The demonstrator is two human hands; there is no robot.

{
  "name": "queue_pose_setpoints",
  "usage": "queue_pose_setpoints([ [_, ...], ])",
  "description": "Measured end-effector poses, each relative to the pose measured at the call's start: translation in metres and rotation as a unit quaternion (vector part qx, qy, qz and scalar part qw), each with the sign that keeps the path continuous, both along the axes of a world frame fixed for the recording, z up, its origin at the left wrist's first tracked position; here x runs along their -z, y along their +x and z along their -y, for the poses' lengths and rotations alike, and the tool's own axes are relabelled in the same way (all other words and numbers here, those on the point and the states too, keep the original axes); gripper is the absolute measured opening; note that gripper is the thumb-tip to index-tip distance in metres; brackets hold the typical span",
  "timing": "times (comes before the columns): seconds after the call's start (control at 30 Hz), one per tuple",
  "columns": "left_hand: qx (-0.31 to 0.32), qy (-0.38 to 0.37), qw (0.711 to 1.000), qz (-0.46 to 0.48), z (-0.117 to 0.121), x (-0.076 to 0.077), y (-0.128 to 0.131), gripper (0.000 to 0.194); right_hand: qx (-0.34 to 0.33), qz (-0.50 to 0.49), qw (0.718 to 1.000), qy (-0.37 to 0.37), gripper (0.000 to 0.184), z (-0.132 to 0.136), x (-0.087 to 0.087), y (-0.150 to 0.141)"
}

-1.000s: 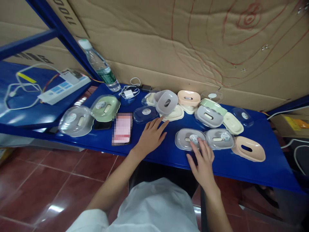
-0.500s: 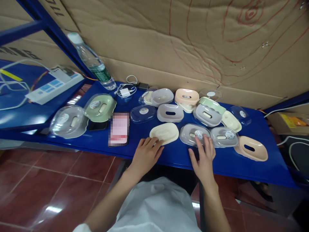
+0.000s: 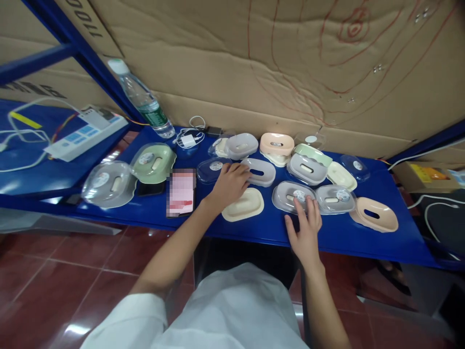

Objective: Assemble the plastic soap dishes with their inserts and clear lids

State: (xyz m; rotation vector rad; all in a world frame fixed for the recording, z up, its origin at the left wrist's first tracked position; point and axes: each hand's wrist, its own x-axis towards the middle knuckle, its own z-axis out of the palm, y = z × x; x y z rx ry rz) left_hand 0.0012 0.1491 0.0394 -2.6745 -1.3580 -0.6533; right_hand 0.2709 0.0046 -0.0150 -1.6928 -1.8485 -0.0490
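My left hand (image 3: 231, 185) reaches over the cream soap dish base (image 3: 247, 206), its fingertips at the left end of a grey slotted soap dish tray (image 3: 264, 167). Its fingers are stretched forward and slightly bent; whether they touch the tray's rim is hard to tell. My right hand (image 3: 307, 232) is open, fingers apart, with the fingertips on the front edge of a grey soap dish with a clear lid (image 3: 281, 196). Right beside that dish sits another lidded grey soap dish (image 3: 329, 199). A peach slotted tray (image 3: 388, 220) lies farther right.
Behind are a clear lid (image 3: 205, 170), a peach tray (image 3: 285, 140) and a stacked grey tray (image 3: 301, 170). Left lie a phone (image 3: 183, 191), a lidded green dish (image 3: 165, 162) and a lidded grey dish (image 3: 125, 194). A water bottle (image 3: 152, 111) leans near the cardboard wall (image 3: 203, 58).
My left hand has left the cream base and moved forward to the grey tray. My right hand stays at the lidded grey dish. The view has shifted slightly.
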Motion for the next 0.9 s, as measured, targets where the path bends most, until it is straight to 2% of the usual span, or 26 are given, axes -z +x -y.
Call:
queue_pose_setpoints([
  [0.03,0.008,0.0,1.0,-0.005,-0.006,-0.003,0.002,0.02,0.0,-0.004,1.0,0.005,0.058,0.0,0.0,0.0],
  [0.1,0.015,0.006,1.0,-0.007,-0.005,-0.011,0.001,0.016,0.001,-0.007,1.0,0.011,0.057,0.0,0.0,0.0],
  [0.17,0.015,0.03,0.999,0.007,0.014,-0.019,-0.004,0.02,0.005,-0.004,1.0,0.015,0.058,0.0,0.0,-0.001],
  [0.27,0.017,0.077,0.996,0.046,0.057,-0.023,-0.019,0.02,0.008,0.012,0.999,0.044,0.067,0.005,-0.001,-0.005],
  [0.33,0.014,0.079,0.995,0.054,0.084,-0.017,-0.029,0.019,-0.023,0.031,0.996,0.076,0.075,0.01,-0.002,-0.011],
  [0.4,0.011,0.065,0.996,0.056,0.104,-0.006,-0.037,0.019,-0.09,0.054,0.991,0.083,0.077,0.013,-0.004,-0.02],
  [0.5,0.001,0.044,0.997,0.064,0.117,0.012,-0.04,0.018,-0.193,0.094,0.976,0.035,0.067,0.006,-0.011,-0.038],
  [0.57,-0.007,0.033,0.997,0.07,0.12,0.019,-0.038,0.019,-0.228,0.115,0.967,-0.001,0.059,-0.005,-0.016,-0.049],
  [0.73,-0.016,0.0,0.998,0.058,0.122,0.026,-0.031,0.024,-0.23,0.097,0.968,-0.033,0.048,-0.028,-0.021,-0.061],
  [0.9,-0.01,-0.016,0.996,0.091,0.126,0.029,-0.03,0.027,-0.211,0.085,0.973,-0.035,0.043,-0.025,-0.018,-0.061],
])
